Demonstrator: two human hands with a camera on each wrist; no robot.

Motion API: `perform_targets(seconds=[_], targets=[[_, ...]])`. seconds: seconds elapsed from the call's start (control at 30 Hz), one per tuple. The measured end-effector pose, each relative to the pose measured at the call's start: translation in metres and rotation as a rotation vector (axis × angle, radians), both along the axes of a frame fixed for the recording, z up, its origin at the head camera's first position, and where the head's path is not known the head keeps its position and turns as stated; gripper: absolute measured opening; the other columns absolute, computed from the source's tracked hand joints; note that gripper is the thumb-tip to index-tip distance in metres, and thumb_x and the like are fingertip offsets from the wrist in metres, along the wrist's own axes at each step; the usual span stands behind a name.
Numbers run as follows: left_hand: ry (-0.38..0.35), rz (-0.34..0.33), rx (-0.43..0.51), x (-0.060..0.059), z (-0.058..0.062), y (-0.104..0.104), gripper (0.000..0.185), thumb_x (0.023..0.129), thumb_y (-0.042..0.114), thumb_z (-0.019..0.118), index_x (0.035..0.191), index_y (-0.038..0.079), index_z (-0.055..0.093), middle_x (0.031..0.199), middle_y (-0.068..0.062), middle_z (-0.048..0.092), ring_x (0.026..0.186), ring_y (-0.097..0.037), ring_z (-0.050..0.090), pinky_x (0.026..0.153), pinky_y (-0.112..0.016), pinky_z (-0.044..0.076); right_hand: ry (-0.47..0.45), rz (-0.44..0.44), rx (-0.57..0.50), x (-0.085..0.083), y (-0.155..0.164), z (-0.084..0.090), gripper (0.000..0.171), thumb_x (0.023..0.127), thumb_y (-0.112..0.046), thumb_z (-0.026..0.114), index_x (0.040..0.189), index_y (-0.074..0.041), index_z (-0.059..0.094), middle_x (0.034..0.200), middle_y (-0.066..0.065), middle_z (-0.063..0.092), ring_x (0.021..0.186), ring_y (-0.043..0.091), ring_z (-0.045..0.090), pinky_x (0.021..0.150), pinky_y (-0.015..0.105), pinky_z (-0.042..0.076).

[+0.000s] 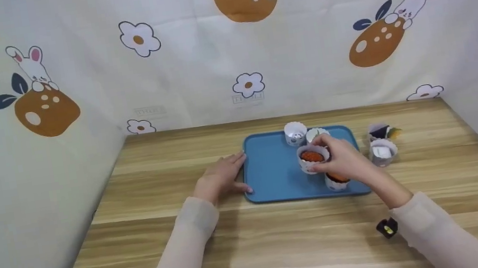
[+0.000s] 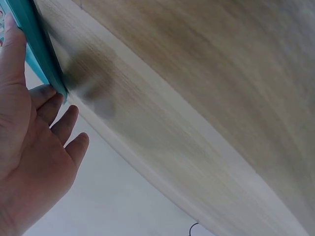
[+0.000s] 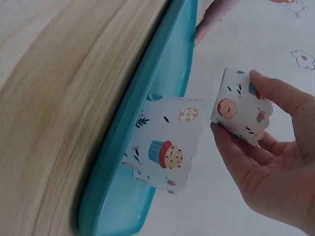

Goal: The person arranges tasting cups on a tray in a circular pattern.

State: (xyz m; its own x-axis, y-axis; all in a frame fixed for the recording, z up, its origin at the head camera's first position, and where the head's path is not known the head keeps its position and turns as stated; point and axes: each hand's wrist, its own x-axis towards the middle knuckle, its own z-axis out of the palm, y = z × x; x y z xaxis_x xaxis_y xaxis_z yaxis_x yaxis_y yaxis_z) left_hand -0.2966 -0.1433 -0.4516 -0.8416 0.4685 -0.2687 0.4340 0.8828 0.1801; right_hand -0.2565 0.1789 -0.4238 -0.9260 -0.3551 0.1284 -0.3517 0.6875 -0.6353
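my right hand (image 1: 341, 161) pinches a paper cup (image 1: 313, 157) with orange filling, held just above the blue tray (image 1: 274, 171). my left hand (image 1: 222, 177) lies flat, fingers straight against the tray's left edge. three more cups sit on the tray, two others (image 1: 382, 142) on the table (image 1: 236, 240) to its right.

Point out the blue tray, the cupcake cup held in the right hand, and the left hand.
blue tray (image 1: 274, 171), head view, bare floor of the tray.
cupcake cup (image 1: 312, 157), head view, orange filling at its top.
left hand (image 1: 221, 175), head view, back of the hand at the tray's edge.
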Motion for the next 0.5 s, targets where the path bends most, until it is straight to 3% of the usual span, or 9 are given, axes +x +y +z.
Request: perform_targets(seconds=[0.17,0.33,0.5], targets=[[0.008,0.001,-0.006,-0.001,0.001,0.002,0.102,0.083,0.056,0.071,0.16,0.01,0.021,0.168,-0.006,0.019,0.155,-0.027,0.021,0.128,-0.044,0.018,0.016,0.015,0.027,0.0,-0.008,0.001,0.048,0.084,-0.023,0.08,0.122,-0.006,0.056,0.114,0.015,0.069,0.089,0.024,0.062,0.073,0.035,0.05],[-0.012,0.01,0.013,0.002,0.0,0.0,0.102,0.084,0.057,0.07,0.16,0.011,0.02,0.169,-0.005,0.017,0.155,-0.027,0.019,0.128,-0.046,0.017,0.039,0.058,0.067,0.001,-0.016,-0.002,0.05,0.083,-0.024,0.082,0.122,-0.007,0.057,0.116,0.014,0.069,0.101,0.028,0.067,0.083,0.045,0.057],[-0.011,0.012,0.041,0.003,0.0,-0.002,0.1,0.085,0.055,0.071,0.16,0.01,0.022,0.168,-0.006,0.018,0.155,-0.028,0.02,0.128,-0.047,0.017,0.035,0.124,0.124,0.001,-0.021,-0.006,0.054,0.084,-0.021,0.081,0.131,-0.007,0.058,0.124,0.014,0.067,0.113,0.031,0.064,0.093,0.051,0.055]])
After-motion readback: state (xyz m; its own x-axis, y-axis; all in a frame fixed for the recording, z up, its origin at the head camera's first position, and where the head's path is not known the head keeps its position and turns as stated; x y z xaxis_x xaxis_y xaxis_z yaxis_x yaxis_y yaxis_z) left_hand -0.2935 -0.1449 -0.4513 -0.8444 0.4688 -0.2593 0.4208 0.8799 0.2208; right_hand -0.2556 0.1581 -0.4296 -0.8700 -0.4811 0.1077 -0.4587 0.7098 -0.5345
